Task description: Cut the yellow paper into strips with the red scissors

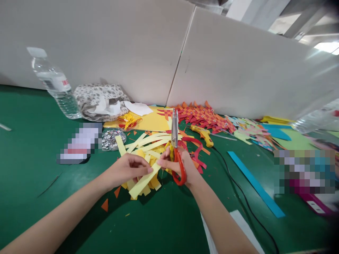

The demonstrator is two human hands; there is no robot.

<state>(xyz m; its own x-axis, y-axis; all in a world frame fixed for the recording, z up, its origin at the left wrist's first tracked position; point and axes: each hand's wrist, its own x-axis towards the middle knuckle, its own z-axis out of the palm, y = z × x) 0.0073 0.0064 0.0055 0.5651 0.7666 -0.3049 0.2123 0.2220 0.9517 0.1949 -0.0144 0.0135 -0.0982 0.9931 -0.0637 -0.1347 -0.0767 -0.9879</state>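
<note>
Between my two hands lies a pale yellow paper strip (143,183). Thumb and fingers of my left hand (132,168) pinch it on its left side. My right hand (176,164) has thumb and fingers on the strip's upper end and also carries a pair of scissors (174,128). The scissors point up and away, blades together, with red-orange handle loops around the hand. Below and behind the hands spreads a pile of yellow paper strips (153,139). Several small orange paper scraps (105,205) lie to the left of the pile.
Behind the pile are woven red-orange paper pieces (203,116) and a yellow glue gun (202,134), its cord (238,194) trailing right. A water bottle (57,88), a patterned cloth bag (100,95) and a container of googly eyes (112,139) stand left. A blue strip (256,185) lies right.
</note>
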